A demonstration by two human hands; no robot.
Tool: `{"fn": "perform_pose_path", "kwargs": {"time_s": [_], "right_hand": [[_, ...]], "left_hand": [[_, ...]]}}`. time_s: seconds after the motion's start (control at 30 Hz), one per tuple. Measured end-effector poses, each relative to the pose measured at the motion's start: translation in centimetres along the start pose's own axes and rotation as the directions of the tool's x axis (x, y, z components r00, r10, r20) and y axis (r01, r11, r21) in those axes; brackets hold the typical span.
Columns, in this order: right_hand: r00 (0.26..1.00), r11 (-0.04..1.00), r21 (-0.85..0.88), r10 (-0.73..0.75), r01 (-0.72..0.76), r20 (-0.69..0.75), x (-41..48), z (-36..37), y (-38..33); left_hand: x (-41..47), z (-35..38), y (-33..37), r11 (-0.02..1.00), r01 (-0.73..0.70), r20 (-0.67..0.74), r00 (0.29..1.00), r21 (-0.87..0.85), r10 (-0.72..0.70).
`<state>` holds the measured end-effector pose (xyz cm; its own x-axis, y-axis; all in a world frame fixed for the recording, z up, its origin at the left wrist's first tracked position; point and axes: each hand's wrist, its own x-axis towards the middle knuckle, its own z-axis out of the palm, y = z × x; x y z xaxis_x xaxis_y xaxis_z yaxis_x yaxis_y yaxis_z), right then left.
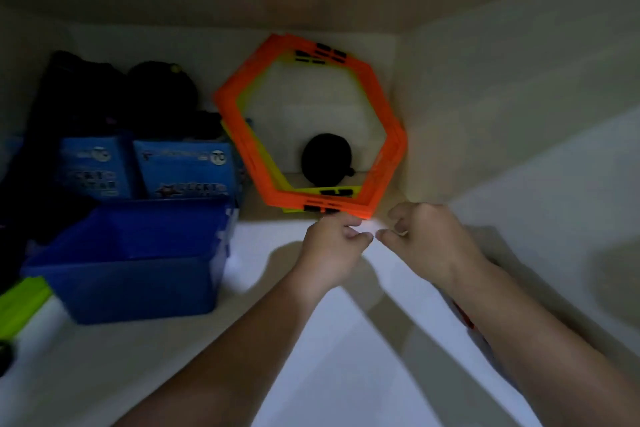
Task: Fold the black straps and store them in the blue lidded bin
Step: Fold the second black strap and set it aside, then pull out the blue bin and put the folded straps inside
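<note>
The blue bin [131, 274] stands open at the left of the white shelf, and I see no lid on it. Orange hexagon rings [384, 107] lean against the back wall, with short black straps [320, 209] on their bottom edge and more black straps [322, 54] at the top. My left hand [332, 253] reaches to the bottom edge of the rings, its fingertips right at the lower straps; blur hides whether it grips one. Just to the right, my right hand [426, 239] hovers with loosely curled fingers and nothing visible in it.
A round black object [325, 158] sits behind the rings. Two blue boxes [187, 168] and dark bags [104, 94] crowd the back left behind the bin. A green object [19, 308] lies at the left edge. The side wall [519, 97] closes in on the right.
</note>
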<state>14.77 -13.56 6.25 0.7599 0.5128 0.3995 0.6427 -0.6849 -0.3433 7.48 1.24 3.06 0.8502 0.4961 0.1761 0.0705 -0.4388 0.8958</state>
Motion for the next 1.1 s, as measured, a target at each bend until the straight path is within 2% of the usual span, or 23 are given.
{"fn": "perform_pose_path", "kwargs": {"time_s": [0.13,0.23,0.33,0.4,0.43,0.53,0.6,0.63,0.7,0.83,1.1], "right_hand": [[0.988,0.969,0.194,-0.141,0.15,-0.059,-0.3,1.7,-6.3],[0.973,0.915,0.334,-0.223,0.228,-0.054,-1.1,3.9,-11.2],[0.957,0.887,0.381,-0.289,0.262,0.016,-2.0,6.6,-15.1],[0.944,0.881,0.384,-0.324,0.278,0.06,-2.7,8.3,-16.9],[0.937,0.88,0.375,-0.342,0.291,0.074,-3.0,9.0,-17.6],[0.927,0.891,0.333,-0.36,0.308,0.106,-3.2,11.2,-19.0],[0.933,0.899,0.327,-0.343,0.293,0.107,-3.0,12.5,-19.6],[0.937,0.901,0.329,-0.332,0.282,0.106,-2.9,13.0,-19.6],[0.945,0.896,0.357,-0.315,0.263,0.094,-2.8,13.5,-19.7],[0.956,0.888,0.397,-0.285,0.234,0.074,-2.7,13.6,-19.1],[0.982,0.903,0.405,-0.182,0.145,0.056,-3.4,10.5,-12.5]], "left_hand": [[-3.1,-6.8,0.0,0.985,-0.146,-0.159,0.974,0.093,0.159],[-5.7,-12.1,-2.2,0.924,-0.228,-0.339,0.881,0.306,0.33],[-8.0,-17.8,-5.0,0.807,-0.078,-0.481,0.768,0.586,0.423],[-9.3,-21.3,-7.2,0.754,0.063,-0.567,0.7,0.654,0.434],[-9.9,-22.8,-8.4,0.75,0.145,-0.609,0.69,0.646,0.391],[-11.1,-26.1,-11.8,0.792,0.335,-0.673,0.73,0.51,0.124],[-11.4,-27.4,-13.4,0.832,0.386,-0.654,0.756,0.398,-0.038],[-11.5,-27.7,-13.8,0.844,0.387,-0.638,0.767,0.371,-0.071],[-11.5,-27.8,-14.4,0.859,0.363,-0.617,0.783,0.36,-0.072],[-11.0,-26.9,-14.7,0.885,0.31,-0.638,0.77,0.347,-0.02],[-10.3,-21.2,-13.5,0.945,0.162,-0.516,0.856,0.285,0.009]]}}
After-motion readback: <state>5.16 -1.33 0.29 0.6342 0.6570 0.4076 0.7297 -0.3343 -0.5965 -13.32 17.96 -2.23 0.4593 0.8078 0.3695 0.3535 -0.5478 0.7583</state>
